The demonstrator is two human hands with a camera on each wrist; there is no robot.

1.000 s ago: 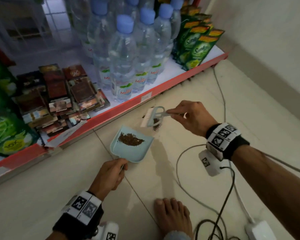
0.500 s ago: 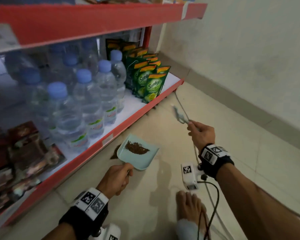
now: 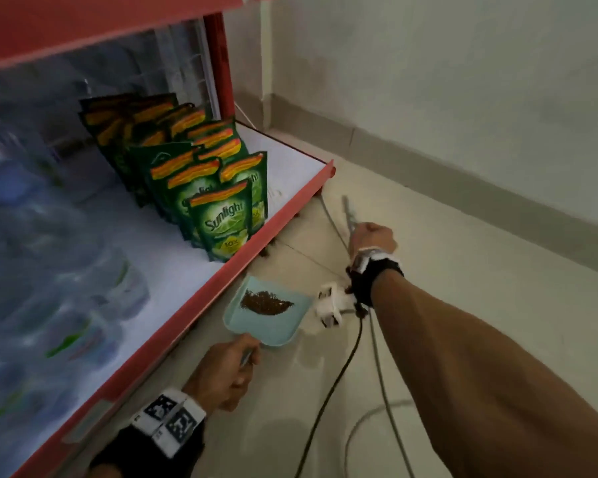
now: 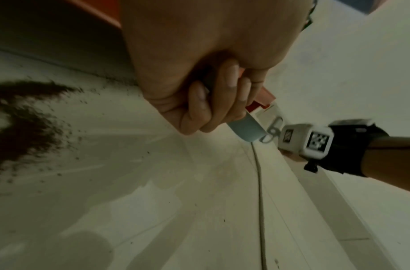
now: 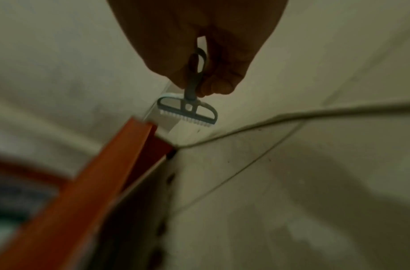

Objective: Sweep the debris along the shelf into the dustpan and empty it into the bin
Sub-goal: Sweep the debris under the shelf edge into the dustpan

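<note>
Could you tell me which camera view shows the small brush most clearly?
The right wrist view: the brush hangs from the right hand, head and bristles plain. The head view shows only a blurred handle; the left wrist view catches a small part of it, far off.

The water bottles (image 3: 49, 270) on the shelf (image 3: 221, 270) are smeared by motion blur, their labels unreadable; the dustpan's (image 3: 273, 332) handle is buried inside the left hand (image 3: 221, 374), only its rounded end poking out in the left wrist view; the brush (image 3: 348, 212) is a thin blurred streak from the head view, its bristles indistinct; the debris (image 4: 21, 124) on the floor runs off the left wrist picture's left edge.
</note>
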